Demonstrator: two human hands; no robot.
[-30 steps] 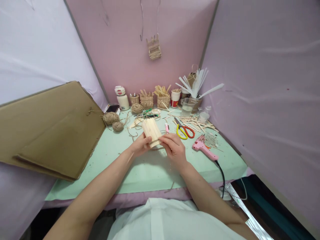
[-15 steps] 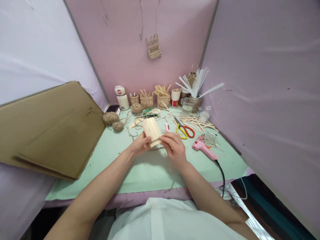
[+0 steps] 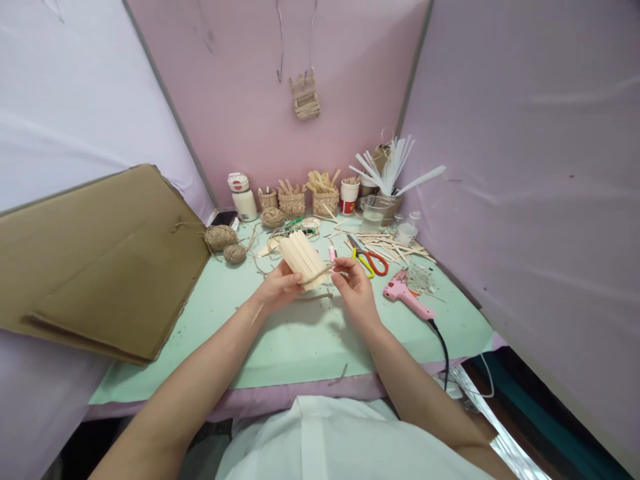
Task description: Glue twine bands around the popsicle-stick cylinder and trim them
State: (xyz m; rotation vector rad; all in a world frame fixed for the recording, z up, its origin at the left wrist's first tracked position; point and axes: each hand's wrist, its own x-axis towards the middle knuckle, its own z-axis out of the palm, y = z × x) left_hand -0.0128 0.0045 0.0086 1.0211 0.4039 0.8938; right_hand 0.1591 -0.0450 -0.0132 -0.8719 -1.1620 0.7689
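My left hand [image 3: 277, 288] grips the lower end of a round holder made of pale wooden sticks [image 3: 301, 258], lifted above the green mat and tilted to the left. A strand of jute twine [image 3: 324, 272] runs around the holder's lower part. My right hand [image 3: 356, 285] pinches that twine just right of the holder and pulls it taut.
Two twine balls [image 3: 221, 237] lie at left beside a big cardboard sheet [image 3: 100, 260]. Yellow-and-red scissors [image 3: 369, 260], a pink glue gun [image 3: 407, 300] with a black cord and loose sticks [image 3: 395, 247] lie at right. Cups, small baskets and a white bottle [image 3: 243, 197] line the back wall.
My right hand has moved off the holder to the right, drawing the twine out. The holder has tilted further left in my left hand.
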